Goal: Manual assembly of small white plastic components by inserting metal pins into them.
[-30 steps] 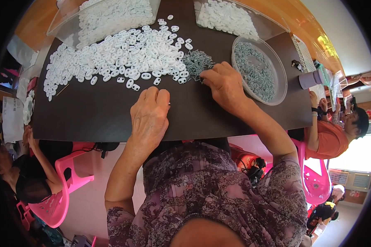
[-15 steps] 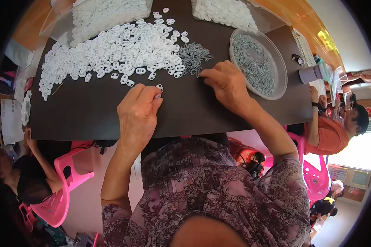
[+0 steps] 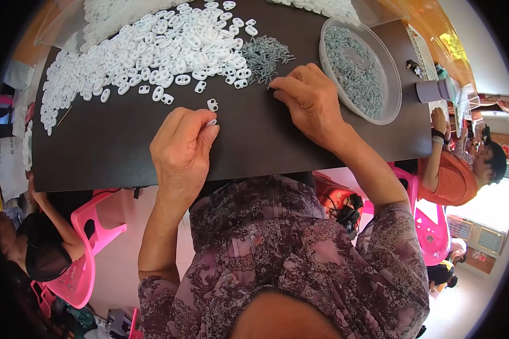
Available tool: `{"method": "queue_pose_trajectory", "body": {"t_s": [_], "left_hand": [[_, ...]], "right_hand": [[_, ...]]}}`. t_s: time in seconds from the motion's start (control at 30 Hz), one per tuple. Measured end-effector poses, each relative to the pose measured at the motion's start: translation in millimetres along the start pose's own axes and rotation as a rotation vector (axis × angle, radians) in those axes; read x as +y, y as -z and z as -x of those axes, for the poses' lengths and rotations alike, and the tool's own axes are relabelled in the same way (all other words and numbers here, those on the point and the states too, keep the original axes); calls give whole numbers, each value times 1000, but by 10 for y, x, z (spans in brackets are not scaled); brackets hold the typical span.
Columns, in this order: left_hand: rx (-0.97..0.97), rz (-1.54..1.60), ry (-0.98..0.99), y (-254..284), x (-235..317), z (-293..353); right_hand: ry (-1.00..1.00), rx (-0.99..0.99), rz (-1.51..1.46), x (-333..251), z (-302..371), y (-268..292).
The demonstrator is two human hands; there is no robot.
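My left hand [image 3: 181,144] is closed in a pinch on a small white plastic piece [image 3: 211,122], most of it hidden by the fingers. Just beyond those fingertips lies a loose white two-hole piece [image 3: 212,105]. My right hand [image 3: 311,104] is pinched at the near edge of a pile of grey screws [image 3: 264,56]; a tiny grey tip, apparently a screw [image 3: 270,87], shows at its fingertips. A wide heap of white two-hole pieces [image 3: 152,53] spreads across the table to the left of the screws.
A round clear tub [image 3: 395,107] of grey screws stands right of my right hand. Clear bins [image 3: 51,37] of white pieces are at the back of the dark table [image 3: 254,135]. A thin stick [image 3: 65,114] lies far left. People sit at both sides, one in an orange shirt [image 3: 449,175].
The whole view has shifted, with the table's contents sitting higher in it. My left hand has drawn slightly away from the loose white piece. My right hand stays pinched by the screws.
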State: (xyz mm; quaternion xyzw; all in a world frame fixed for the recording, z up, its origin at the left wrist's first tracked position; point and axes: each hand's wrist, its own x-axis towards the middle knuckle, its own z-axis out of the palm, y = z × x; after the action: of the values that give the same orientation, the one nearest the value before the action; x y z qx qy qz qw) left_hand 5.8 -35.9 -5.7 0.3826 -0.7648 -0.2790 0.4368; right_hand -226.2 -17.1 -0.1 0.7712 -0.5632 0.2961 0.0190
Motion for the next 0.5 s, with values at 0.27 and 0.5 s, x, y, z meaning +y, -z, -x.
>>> {"method": "queue_pose_trajectory", "body": {"t_s": [0.27, 0.5], "left_hand": [[-6, 5, 10, 9, -5, 15], [23, 86, 32, -1, -28, 28]], "right_hand": [[40, -47, 28, 1, 2, 26], [79, -47, 63, -52, -26, 0]]}}
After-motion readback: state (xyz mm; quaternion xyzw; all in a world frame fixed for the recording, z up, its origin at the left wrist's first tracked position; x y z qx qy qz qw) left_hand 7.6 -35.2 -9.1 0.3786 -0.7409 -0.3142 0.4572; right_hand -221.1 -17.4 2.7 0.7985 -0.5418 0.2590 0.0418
